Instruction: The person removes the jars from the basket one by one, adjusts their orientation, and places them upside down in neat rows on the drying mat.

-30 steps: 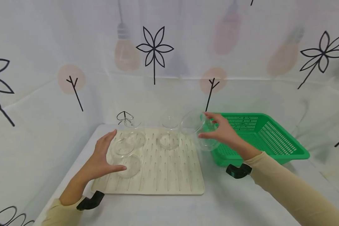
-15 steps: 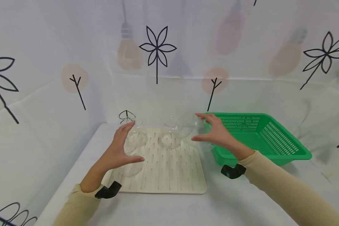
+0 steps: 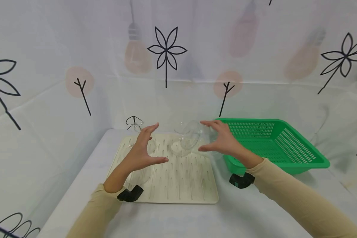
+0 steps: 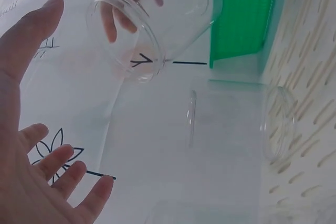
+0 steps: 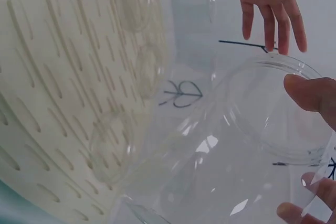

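A clear, see-through jar (image 5: 210,166) hangs tilted above the drying mat, its ringed mouth (image 4: 126,35) toward my left hand. My right hand (image 3: 223,140) grips it, with thumb and fingers spread wide around its wall in the right wrist view. My left hand (image 3: 141,150) is raised over the left half of the mat, fingers apart and thumb stretched out, holding nothing. It faces the jar across a gap. Below, a second clear jar (image 4: 231,114) stands on the mat between the hands. More clear jars at the left are partly hidden behind my left hand.
The cream ridged drying mat (image 3: 181,185) lies on a white-covered table (image 3: 178,219). A green slotted basket (image 3: 303,145) stands at the right, close beside my right forearm. A printed white curtain (image 3: 190,59) closes off the back and left side.
My left hand has moved right and slightly up, nearer to the held jar. My right hand has shifted a little left with the jar, which has turned more onto its side.
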Demonstrator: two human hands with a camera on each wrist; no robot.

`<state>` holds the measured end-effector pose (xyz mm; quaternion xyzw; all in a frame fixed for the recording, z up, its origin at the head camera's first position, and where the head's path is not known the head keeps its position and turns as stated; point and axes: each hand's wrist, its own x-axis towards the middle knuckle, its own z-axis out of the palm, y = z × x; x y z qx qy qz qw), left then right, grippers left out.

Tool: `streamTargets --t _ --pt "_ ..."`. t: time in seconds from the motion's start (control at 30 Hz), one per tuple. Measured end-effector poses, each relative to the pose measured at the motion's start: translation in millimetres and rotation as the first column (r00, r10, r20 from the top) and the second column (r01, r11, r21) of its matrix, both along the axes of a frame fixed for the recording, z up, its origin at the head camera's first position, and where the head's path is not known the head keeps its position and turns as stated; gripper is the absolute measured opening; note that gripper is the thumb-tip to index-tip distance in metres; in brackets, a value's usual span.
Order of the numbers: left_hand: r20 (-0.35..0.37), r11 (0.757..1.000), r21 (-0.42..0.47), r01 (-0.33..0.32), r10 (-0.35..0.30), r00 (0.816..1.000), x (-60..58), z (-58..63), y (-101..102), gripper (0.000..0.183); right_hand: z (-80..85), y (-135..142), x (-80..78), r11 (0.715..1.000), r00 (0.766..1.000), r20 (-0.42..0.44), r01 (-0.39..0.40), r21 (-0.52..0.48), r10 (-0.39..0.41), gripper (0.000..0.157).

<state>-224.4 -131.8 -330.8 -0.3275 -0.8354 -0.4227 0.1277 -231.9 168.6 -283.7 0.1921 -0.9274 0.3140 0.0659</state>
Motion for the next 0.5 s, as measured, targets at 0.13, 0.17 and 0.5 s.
streamTargets --t 0.13,0.17,0.5 --pt "-0.003 1.000 0.001 0.017 -0.017 1.000 -5.3 0.3 14.3 0.104 -1.0 -2.8 1.1 0.999 0.999 -0.043 -0.003 0.032 0.005 0.087" --pt "0.000 1.000 -0.001 0.016 -0.016 1.000 -6.6 0.1 17.4 0.103 -1.1 -4.0 1.5 0.999 0.999 -0.051 -0.002 0.039 0.004 0.087" --pt "0.045 1.000 0.003 -0.003 0.003 0.999 -16.0 0.6 39.6 0.098 0.6 -14.9 4.4 0.995 0.993 -0.110 -0.037 0.097 0.048 0.087"
